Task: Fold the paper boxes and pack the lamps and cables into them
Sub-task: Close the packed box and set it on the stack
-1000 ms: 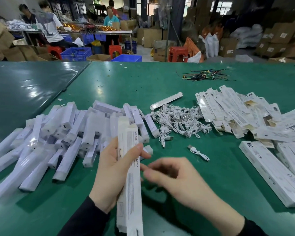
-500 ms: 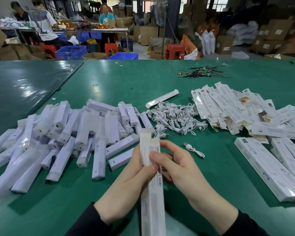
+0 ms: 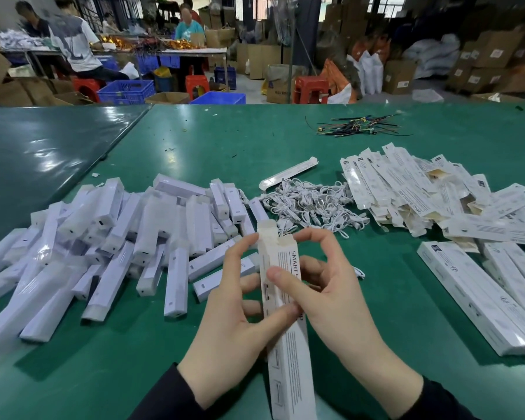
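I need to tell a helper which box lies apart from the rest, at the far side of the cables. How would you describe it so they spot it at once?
Start at the green table and find the tangle of white cables in the middle. Just beyond it, one slim white box lies diagonally on bare table. Unlike the heaped flat boxes to the right, it lies alone.
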Demonstrator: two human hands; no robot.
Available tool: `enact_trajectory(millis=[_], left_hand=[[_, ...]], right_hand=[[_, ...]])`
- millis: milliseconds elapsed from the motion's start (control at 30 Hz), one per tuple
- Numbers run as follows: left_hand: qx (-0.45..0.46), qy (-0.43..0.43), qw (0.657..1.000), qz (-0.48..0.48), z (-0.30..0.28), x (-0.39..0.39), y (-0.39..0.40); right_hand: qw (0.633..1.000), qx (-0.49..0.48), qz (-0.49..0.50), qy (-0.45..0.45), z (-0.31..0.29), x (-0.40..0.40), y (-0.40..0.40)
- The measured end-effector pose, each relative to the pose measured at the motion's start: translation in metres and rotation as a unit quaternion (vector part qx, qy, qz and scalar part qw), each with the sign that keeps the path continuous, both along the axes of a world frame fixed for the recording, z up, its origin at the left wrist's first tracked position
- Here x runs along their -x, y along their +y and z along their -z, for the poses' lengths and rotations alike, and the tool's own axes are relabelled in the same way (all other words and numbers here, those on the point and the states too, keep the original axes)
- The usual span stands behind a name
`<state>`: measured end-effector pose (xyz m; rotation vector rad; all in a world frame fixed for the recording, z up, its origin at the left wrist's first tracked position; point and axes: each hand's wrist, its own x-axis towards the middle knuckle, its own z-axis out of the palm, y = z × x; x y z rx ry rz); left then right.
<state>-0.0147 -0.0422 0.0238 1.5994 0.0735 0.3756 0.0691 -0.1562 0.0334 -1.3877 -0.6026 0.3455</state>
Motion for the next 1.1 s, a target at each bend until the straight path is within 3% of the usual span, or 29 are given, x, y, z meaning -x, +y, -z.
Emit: enact_trajectory(millis=[367, 500, 900, 1000, 1100], left_hand=[[0.105, 0.021, 0.991, 0.086, -0.012, 0.004, 0.014], [0.113, 0.02, 0.987, 0.108, -0.013, 0.004, 0.016], [0.15, 0.052, 0.979, 0.129, -0.011, 0.002, 0.013], [0.15, 0.063, 0.976, 0.144, -0.012, 0.003, 0.014], [0.149, 0.082, 0.971, 0.166, -0.011, 0.003, 0.011]], right_hand=[[1.0, -0.025, -0.003, -0.017, -0.007, -0.001, -0.002], [0.999, -0.027, -0.037, 0.024, -0.009, 0.001, -0.002], [1.0, 0.009, -0.017, 0.011, -0.004, -0.007, -0.001], [0.996, -0.003, 0.017, 0.082, -0.005, -0.01, -0.001], [0.986, 0.071, 0.01, 0.151, -0.008, -0.018, -0.001]])
